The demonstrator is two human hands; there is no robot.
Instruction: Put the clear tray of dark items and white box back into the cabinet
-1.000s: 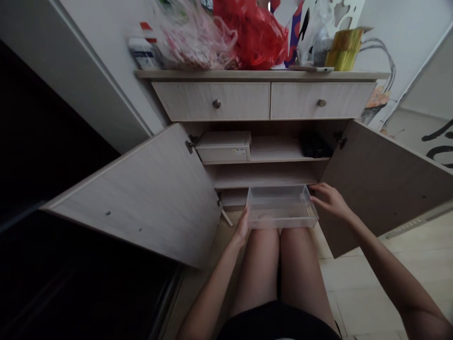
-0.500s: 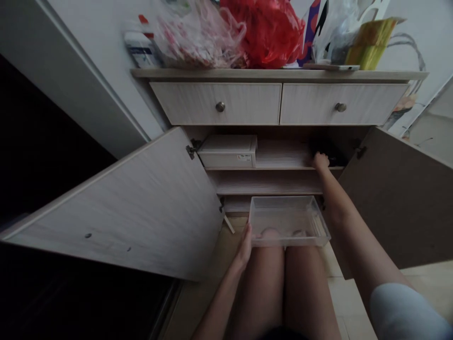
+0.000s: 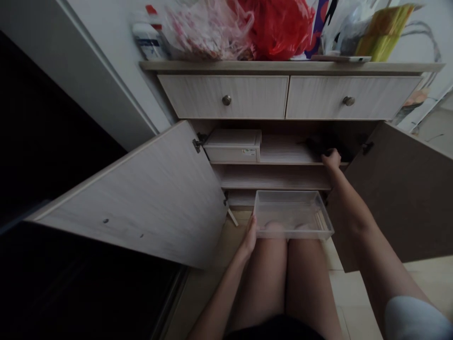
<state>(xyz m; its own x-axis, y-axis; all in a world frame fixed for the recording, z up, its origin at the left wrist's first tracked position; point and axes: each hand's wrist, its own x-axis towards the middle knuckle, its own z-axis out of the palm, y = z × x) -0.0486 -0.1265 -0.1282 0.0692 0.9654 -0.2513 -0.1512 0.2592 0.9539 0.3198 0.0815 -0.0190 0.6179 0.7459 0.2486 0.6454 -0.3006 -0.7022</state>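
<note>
A clear plastic drawer bin (image 3: 293, 233) rests across my knees. Around its left wall my left hand (image 3: 250, 234) is closed, steadying it. My right hand (image 3: 331, 159) reaches into the right end of the cabinet's upper shelf, fingers curled on a dark object (image 3: 314, 145) lying in shadow; its kind is too dark to make out. On the same shelf, at the left, sits a white plastic drawer box (image 3: 231, 153) with a small label.
Both cabinet doors, left (image 3: 141, 203) and right (image 3: 399, 198), are swung wide open on either side of me. Above are two closed drawers (image 3: 222, 97). On the cabinet top (image 3: 283, 67) stand a red plastic bag (image 3: 279, 30), a pinkish bag (image 3: 212, 30) and a white bottle (image 3: 148, 42).
My view has shifted slightly, moving the scene up and to the right. My right hand has turned a little at the dark object. My left hand still holds the bin.
</note>
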